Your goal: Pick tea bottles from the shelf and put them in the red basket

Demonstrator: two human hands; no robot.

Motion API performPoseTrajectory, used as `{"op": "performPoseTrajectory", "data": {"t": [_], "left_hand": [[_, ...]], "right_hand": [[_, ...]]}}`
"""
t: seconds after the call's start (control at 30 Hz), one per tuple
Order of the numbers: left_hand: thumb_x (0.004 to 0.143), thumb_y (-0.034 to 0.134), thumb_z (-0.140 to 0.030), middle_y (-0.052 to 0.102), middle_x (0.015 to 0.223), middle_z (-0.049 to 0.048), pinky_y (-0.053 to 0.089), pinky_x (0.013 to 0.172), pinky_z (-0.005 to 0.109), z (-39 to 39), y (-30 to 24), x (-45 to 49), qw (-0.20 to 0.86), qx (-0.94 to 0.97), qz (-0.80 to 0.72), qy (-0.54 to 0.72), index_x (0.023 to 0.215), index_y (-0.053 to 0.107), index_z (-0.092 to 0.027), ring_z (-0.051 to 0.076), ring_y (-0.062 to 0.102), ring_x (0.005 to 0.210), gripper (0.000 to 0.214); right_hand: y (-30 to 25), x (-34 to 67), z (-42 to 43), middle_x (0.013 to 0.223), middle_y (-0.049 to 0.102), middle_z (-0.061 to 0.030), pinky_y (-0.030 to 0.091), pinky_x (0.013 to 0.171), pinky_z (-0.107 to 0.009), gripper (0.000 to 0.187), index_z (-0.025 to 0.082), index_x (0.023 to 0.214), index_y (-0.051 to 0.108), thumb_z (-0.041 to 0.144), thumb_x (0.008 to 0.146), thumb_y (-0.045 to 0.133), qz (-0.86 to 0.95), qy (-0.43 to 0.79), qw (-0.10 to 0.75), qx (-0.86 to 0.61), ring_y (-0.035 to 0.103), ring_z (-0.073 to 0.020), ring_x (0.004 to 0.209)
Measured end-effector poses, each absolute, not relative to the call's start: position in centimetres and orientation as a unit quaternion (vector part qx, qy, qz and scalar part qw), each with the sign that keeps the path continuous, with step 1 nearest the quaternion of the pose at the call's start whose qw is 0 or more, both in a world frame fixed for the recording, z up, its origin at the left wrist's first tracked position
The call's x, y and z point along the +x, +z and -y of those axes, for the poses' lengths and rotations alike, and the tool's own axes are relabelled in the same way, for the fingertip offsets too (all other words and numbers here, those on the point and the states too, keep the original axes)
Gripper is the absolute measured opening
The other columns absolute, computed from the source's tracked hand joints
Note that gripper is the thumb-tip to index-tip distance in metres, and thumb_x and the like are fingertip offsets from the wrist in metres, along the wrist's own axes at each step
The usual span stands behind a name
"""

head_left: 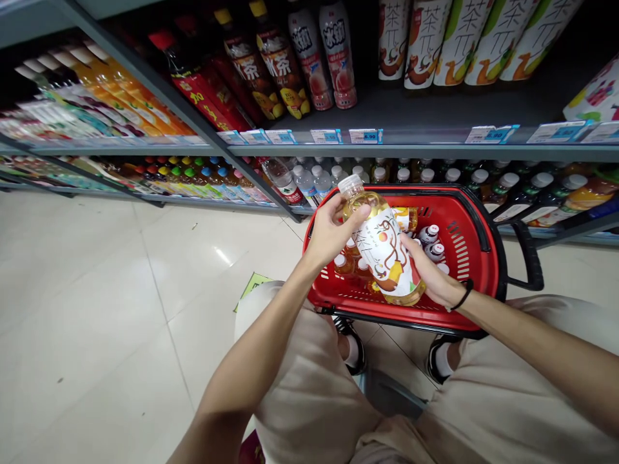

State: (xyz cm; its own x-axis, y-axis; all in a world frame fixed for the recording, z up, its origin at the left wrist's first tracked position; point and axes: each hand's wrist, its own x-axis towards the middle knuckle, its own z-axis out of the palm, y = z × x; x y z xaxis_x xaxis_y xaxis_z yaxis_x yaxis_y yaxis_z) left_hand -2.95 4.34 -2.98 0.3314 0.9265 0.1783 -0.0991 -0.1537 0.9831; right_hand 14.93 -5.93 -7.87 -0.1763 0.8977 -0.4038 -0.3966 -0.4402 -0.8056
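A clear bottle of pale yellow drink (387, 254) with a white cap and an illustrated white label is held tilted, cap toward the upper left. Around its neck end wraps my left hand (333, 229), thumb lying across the shoulder. My right hand (432, 277), with a black band at the wrist, grips the lower right side of the same bottle. Beneath it is a red shopping basket (457, 212) holding several bottles, among them small dark ones with white caps (430, 241) and amber ones (343, 263) partly hidden by my hands.
A grey shelf (416, 116) with price tags runs across the front, with white-labelled tea bottles (425, 45) and yellow-capped tea bottles (280, 71). Bottles crowd the lower shelf (338, 158). The basket's black handle (529, 258) sticks out right. Pale tiled floor (97, 309) lies left.
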Motion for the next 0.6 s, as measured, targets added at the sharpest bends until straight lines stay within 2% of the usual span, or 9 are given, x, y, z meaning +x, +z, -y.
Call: {"op": "performPoseTrajectory", "data": {"t": [0.1,0.23,0.43,0.6], "left_hand": [[0.072,0.091,-0.044,0.073,0.121,0.0101,0.053,0.099,0.034,-4.3,-2.6,-3.1,0.576,0.606,-0.324,0.443,0.112,0.070,-0.018,0.025,0.068,0.113,0.052],[0.062,0.097,-0.038,0.073,0.117,0.0081,0.052,0.100,0.036,-4.0,-2.6,-2.7,0.631,0.575,-0.309,0.419,0.110,0.065,-0.021,0.026,0.070,0.110,0.060],[0.064,0.096,-0.042,0.075,0.113,0.0064,0.055,0.096,0.036,-3.7,-3.0,-1.7,0.618,0.568,-0.304,0.451,0.104,0.064,-0.023,0.024,0.072,0.103,0.055],[0.068,0.094,-0.036,0.073,0.124,0.0119,0.058,0.093,0.036,-2.6,-3.0,-1.2,0.570,0.641,-0.311,0.409,0.124,0.068,-0.020,0.028,0.070,0.113,0.063]], "right_hand": [[-7.3,15.1,6.2,0.126,0.074,-0.0088,0.057,0.106,-0.047,0.072,0.023,0.141,0.065,0.076,0.098,0.042,0.265,0.734,0.441,-0.444,0.069,-0.0297,0.121],[-6.8,15.3,6.7,0.124,0.075,-0.0082,0.054,0.108,-0.047,0.074,0.022,0.138,0.067,0.077,0.097,0.038,0.261,0.736,0.435,-0.448,0.069,-0.0294,0.122],[-7.2,16.2,5.9,0.123,0.076,-0.0067,0.053,0.107,-0.046,0.070,0.024,0.138,0.066,0.074,0.099,0.036,0.299,0.715,0.430,-0.464,0.070,-0.0280,0.119],[-9.2,17.3,4.7,0.120,0.076,-0.0037,0.051,0.109,-0.044,0.061,0.026,0.129,0.069,0.071,0.098,0.040,0.353,0.658,0.447,-0.493,0.068,-0.0267,0.118]]}}
